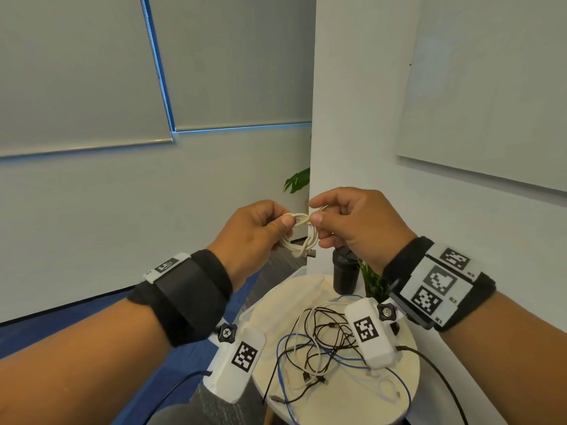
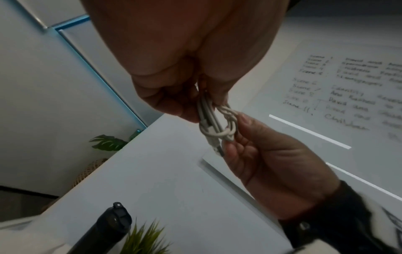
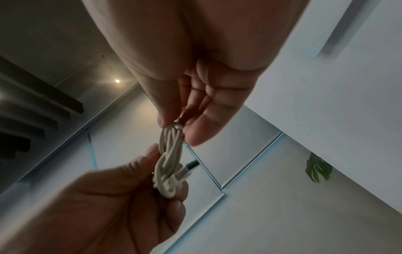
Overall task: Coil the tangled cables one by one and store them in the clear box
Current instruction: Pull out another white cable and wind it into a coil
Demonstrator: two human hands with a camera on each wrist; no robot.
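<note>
Round table (image 1: 408,360); hands pinching coiled white cable (image 1: 302,233)

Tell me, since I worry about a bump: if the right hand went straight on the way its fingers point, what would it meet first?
The right hand points toward the left hand. It would first press further into the white coiled cable both hold, then likely meet the left hand's fingers just behind.

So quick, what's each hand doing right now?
Left hand: closed, gripping the coiled white cable.
Right hand: closed, pinching the top of the same cable.
</note>
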